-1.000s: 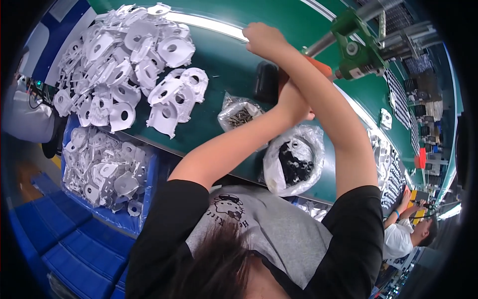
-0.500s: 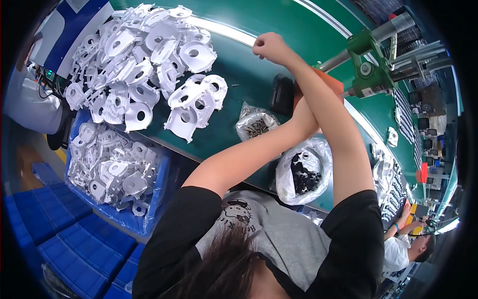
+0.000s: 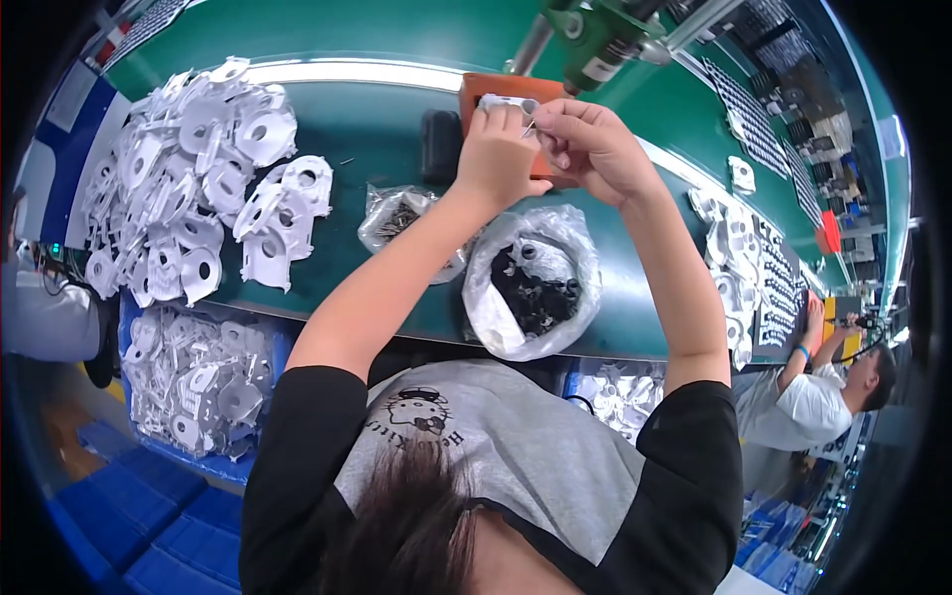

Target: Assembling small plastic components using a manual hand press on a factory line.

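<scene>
I've a flat green worktop (image 3: 332,203) on cam, orange rectangular block (image 3: 545,89) by its far edge. On that: white moulded-plastic housing (image 3: 496,100), prob. light, stiff, slickish; grip rim. L hand (image 3: 493,164) spread over it; R hand (image 3: 605,154) pinches thin silvery pin (image 3: 530,128).

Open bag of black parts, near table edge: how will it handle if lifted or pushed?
The bag probably sags when gripped: its film looks thin and wrinkled. Tipping could spill the black parts, since its mouth gapes. Pushed, it likely slumps or slides rather than rolls, sitting broad on the green table.
</scene>
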The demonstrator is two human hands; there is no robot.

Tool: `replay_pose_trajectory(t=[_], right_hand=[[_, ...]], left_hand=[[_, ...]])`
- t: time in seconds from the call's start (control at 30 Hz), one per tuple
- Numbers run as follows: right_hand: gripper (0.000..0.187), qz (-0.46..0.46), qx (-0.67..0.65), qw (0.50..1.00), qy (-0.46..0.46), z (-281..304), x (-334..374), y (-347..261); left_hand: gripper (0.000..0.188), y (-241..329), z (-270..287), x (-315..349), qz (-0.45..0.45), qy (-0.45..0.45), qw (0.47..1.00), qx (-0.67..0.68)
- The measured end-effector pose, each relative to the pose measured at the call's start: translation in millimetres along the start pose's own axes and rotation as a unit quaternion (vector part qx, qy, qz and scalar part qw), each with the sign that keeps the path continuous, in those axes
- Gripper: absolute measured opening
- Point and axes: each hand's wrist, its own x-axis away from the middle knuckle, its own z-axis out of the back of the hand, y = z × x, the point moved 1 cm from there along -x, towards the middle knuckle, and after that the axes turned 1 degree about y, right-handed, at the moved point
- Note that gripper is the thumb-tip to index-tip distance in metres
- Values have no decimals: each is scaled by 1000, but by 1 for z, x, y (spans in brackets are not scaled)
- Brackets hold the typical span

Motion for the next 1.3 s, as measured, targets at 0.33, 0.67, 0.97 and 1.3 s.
replay_pose_trajectory(t=[0.33,0.67,0.97,1.3], right_hand=[[18,79,281,938,185,83,-18,26],[11,68,251,946,191,96,-45,42],[13,33,299,936,184,94,-47,38],[19,-14,309,942,126,92,-49,24]], left_hand=[[68,7,4,0,-16,-7,998,-62],[73,7,6,-2,-7,-27,997,-75],[72,8,6,-3,-11,-29,997,-75],[76,7,7,0,-2,-43,998,-50]])
